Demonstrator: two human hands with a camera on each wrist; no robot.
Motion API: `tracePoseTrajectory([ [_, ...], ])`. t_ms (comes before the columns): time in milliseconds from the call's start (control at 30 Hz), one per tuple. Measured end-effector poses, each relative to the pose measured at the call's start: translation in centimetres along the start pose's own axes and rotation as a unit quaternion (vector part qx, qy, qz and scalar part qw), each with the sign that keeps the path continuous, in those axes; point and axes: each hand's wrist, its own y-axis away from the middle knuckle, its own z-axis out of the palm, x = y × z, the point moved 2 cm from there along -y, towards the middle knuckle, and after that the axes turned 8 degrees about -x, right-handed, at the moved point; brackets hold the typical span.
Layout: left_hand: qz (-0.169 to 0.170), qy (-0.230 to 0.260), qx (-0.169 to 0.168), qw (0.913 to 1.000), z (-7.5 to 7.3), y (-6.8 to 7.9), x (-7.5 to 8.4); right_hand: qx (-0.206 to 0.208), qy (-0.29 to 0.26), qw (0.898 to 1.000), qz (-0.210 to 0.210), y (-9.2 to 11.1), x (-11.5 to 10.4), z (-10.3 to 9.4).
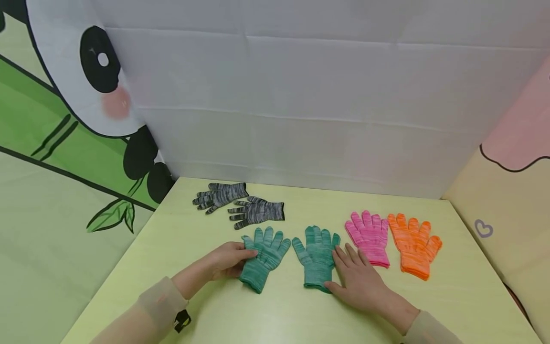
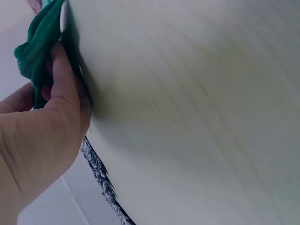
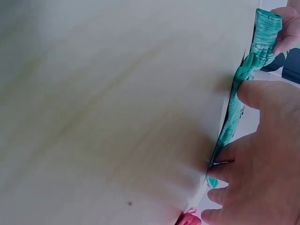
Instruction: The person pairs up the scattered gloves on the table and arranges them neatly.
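Observation:
My left hand (image 1: 230, 260) pinches the left edge of a green knitted glove (image 1: 267, 253), thumb on top. In the left wrist view the thumb and fingers grip the green fabric (image 2: 40, 44), which is lifted off the table at that side. A second green glove (image 1: 318, 260) lies flat to the right, fingers pointing away. My right hand (image 1: 358, 279) rests along its right edge with straight, spread fingers. In the right wrist view the thumb and fingertips touch this glove's edge (image 3: 228, 123).
Two grey-black gloves (image 1: 221, 195) lie at the back left of the yellow table (image 1: 301, 320). A pink glove (image 1: 370, 237) and an orange glove (image 1: 414, 246) lie side by side at the right. A white cloth wall (image 1: 301, 110) stands behind, with printed side panels.

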Motion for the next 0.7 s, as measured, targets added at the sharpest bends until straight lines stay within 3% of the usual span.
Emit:
tracePoseTrajectory([
  [367, 0.019, -0.032, -0.004, 0.9993, -0.2, 0.3, 0.3, -0.018, -0.01, 1.0, -0.002, -0.1, -0.3, -0.5],
  [700, 0.081, 0.004, -0.041, 0.9959, 0.4, 0.9, 1.9, 0.031, -0.021, 0.999, -0.005, 0.4, 0.2, -1.3],
])
